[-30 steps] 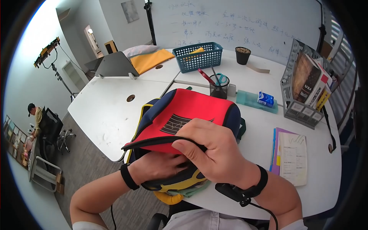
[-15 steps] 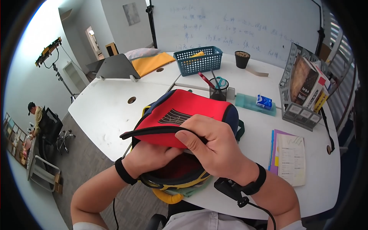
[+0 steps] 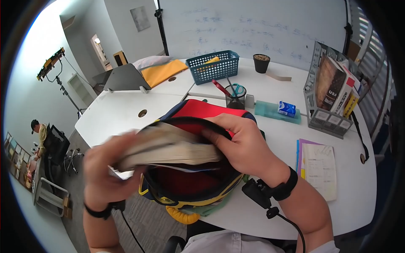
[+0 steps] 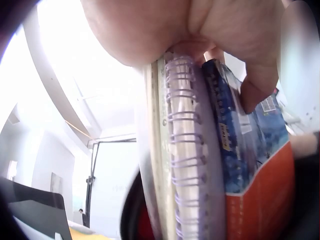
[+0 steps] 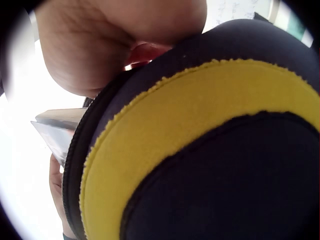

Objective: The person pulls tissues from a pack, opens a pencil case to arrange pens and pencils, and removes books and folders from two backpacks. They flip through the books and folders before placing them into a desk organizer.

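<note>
A red, navy and yellow backpack [image 3: 202, 109] stands on the table with its zipped mouth open toward me. My left hand [image 3: 105, 173] grips a thick stack of books [image 3: 181, 154] at its left end, over the open mouth. In the left wrist view the stack includes a purple spiral notebook [image 4: 187, 150] and a blue and orange book [image 4: 260, 200], the thumb lying against the latter. My right hand [image 3: 244, 143] pinches the zipped rim on the right side. The right wrist view shows the bag's yellow band [image 5: 200, 95] close under that hand.
Behind the bag stand a pen cup [image 3: 235, 101], a teal basket [image 3: 213, 69] and a dark pot [image 3: 261, 64]. A teal case [image 3: 265, 111] with a blue packet lies to the right, near a grey book rack [image 3: 327, 122]. Papers [image 3: 318, 168] lie at the right.
My left hand has come out of the bag and moved left, bringing the stack of books up into the mouth. The right hand keeps its hold as the red flap tilts back.
</note>
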Demonstrator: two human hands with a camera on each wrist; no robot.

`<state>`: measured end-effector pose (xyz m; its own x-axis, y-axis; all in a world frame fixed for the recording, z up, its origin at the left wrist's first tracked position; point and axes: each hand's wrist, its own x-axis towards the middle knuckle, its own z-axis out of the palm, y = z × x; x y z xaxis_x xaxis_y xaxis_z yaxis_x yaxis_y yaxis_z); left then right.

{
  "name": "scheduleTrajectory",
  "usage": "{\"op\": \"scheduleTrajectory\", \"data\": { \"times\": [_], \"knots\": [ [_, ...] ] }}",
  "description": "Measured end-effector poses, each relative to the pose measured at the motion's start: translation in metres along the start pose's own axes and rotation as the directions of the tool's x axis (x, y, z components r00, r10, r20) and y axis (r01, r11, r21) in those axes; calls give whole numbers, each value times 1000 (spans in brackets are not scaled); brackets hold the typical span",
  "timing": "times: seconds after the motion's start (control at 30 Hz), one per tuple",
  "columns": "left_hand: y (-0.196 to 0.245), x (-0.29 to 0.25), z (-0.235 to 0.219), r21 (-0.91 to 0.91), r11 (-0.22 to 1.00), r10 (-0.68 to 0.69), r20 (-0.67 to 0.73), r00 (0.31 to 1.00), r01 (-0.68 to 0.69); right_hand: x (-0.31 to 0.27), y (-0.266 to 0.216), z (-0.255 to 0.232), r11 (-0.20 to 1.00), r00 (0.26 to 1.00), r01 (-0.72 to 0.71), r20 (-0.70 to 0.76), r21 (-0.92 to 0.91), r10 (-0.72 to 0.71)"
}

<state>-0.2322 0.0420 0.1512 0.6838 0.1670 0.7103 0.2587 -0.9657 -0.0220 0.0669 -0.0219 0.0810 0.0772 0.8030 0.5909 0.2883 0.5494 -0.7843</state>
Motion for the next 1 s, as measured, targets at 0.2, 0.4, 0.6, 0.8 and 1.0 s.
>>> {"op": "scheduleTrajectory", "data": {
  "times": [0.2,0.4,0.6,0.8,1.0],
  "knots": [
    [-65,-106,-158,-120,961,-274,-533,800,249,-3,-16,-12,931,921,-303,191,-202,341],
    [-31,-67,-154,200,944,-65,-669,740,263,-25,-25,-14,895,918,-316,338,314,206],
    [92,37,17,83,941,337,-107,936,-329,-45,-57,-50,115,953,-300,301,947,9],
    [127,44,85,-154,924,370,123,921,-351,-102,-61,-114,591,866,-262,-84,763,493],
    [154,28,121,-76,990,-71,465,882,120,-178,-62,-212,643,754,-306,-234,702,614]
  ]
}}
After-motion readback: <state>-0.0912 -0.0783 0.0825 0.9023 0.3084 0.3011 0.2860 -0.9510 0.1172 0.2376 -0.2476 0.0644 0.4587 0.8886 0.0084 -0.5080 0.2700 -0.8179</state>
